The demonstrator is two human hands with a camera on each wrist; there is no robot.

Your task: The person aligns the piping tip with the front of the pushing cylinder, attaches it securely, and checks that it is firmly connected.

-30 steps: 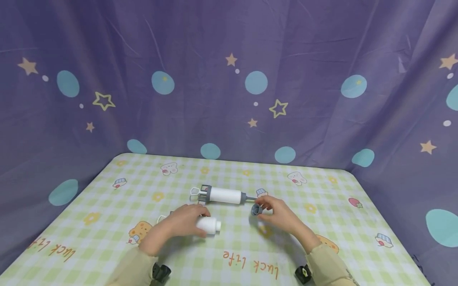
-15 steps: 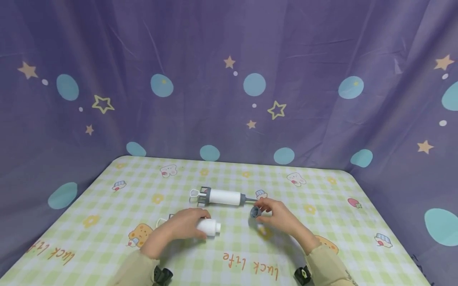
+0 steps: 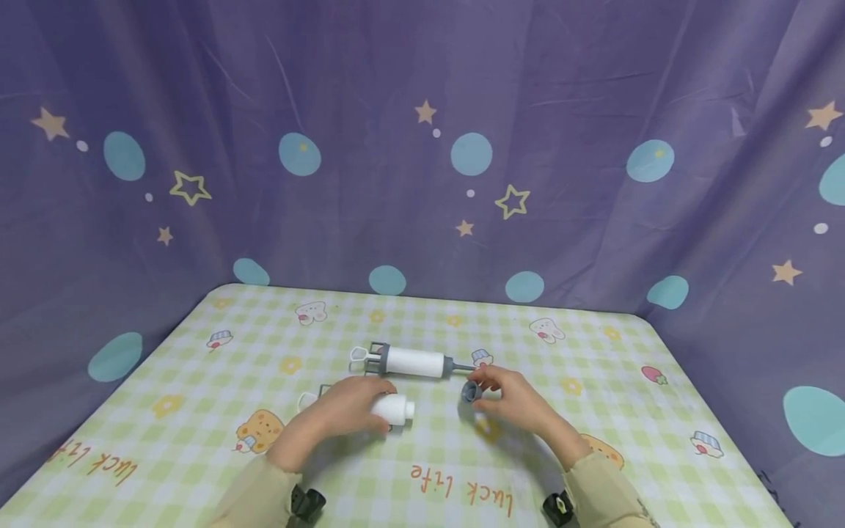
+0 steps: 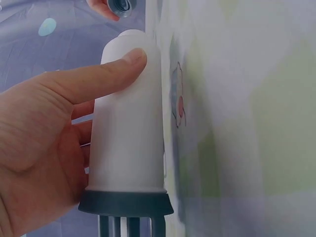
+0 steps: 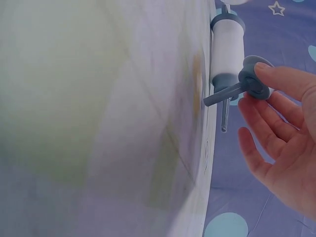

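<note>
My left hand [image 3: 348, 405] grips a large white plastic syringe [image 3: 392, 409] around its barrel, low over the near middle of the table. In the left wrist view, the thumb lies across the barrel [image 4: 129, 143], with the dark grey flange [image 4: 126, 203] toward the wrist and the bare white tip pointing away. A grey nozzle cap [image 3: 472, 391] with a thin spout is pinched in my right hand [image 3: 513, 396], its open end facing the syringe tip across a gap. The right wrist view shows the spout [image 5: 224, 94] jutting sideways from the cap.
Behind my hands, a second white syringe [image 3: 414, 363] lies on the table, its grey nozzle and spout pointing right toward my right fingers. A green checked cloth [image 3: 422, 323] covers the table. A purple curtain [image 3: 370, 213] with stars surrounds the back and sides.
My left hand has shifted slightly right and away from me with the syringe, bringing its tip a little closer to the nozzle cap. The right hand stays nearly still.
</note>
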